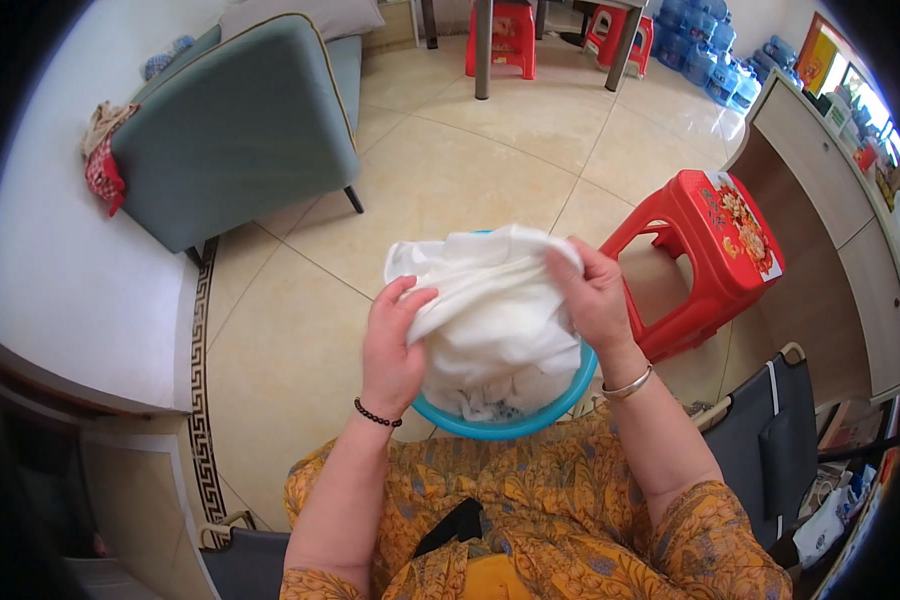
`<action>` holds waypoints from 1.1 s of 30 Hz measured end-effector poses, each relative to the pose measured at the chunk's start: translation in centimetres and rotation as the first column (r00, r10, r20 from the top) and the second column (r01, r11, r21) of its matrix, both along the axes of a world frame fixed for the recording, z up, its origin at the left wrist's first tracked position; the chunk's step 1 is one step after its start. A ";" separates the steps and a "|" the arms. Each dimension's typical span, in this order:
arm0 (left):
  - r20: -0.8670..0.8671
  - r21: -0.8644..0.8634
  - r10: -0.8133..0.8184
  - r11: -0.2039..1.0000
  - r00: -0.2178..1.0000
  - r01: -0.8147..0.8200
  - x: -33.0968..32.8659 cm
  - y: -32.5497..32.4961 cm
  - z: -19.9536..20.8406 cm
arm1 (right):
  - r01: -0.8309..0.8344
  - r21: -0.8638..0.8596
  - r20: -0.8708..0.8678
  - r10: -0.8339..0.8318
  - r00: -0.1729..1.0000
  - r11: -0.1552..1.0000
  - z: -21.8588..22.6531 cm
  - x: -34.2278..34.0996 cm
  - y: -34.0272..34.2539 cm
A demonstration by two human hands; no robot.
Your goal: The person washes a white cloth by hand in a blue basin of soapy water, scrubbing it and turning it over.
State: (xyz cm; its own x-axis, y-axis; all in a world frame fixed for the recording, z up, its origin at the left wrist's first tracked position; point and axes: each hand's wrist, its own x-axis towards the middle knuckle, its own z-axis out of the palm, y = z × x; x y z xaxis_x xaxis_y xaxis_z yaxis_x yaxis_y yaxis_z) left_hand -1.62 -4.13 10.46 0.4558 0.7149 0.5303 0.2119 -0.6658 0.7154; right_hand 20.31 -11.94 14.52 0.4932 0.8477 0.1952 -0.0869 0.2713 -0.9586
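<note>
Cloth [490,305], white and bunched, is hanging between two hands over the basin [500,430], its upper folds stretching across and hiding most of the far rim. Left hand [392,345] is half closing, fingers curling over the left edge and holding a fold against the palm side. Right hand [598,295] is closing more tightly, pinching the upper right edge between thumb and fingers; its fingertips are blurring, so the exact grip is not showing clearly. Below, white fabric is lying in what appears to be sudsy water [510,410] — whether it is part of the same piece, the inspector cannot tell. For sound handling, both hands should be working directly above the basin, so that any drips are falling inside the rim. Left hand is judged to be gripping the more loosely and should be gathering a fuller fold before any pull. Wet fabric is likely weighing more than it looks, so the lower folds should be resting in the basin while the hands are shifting. Bangle [628,384] and beads [375,412] are sitting at the wrists — snagging is a minor risk. Stool [698,262] is standing near the right hand; elbow room is warranting attention.
</note>
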 end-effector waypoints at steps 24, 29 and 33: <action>-0.668 0.039 -0.094 0.986 0.738 0.160 1.2 -2.4 -3.6 | -0.205 -0.448 0.838 0.489 0.244 0.870 -5.2 -0.7 -1.5; -0.602 0.048 -0.103 0.985 0.792 0.165 1.1 -3.3 -2.9 | 0.070 -0.602 0.618 0.407 0.673 0.796 -3.5 1.1 0.3; -0.591 0.059 -0.092 0.986 0.802 0.156 1.5 -3.4 -3.7 | 0.062 -0.593 0.722 0.495 0.483 0.803 -6.3 0.3 0.7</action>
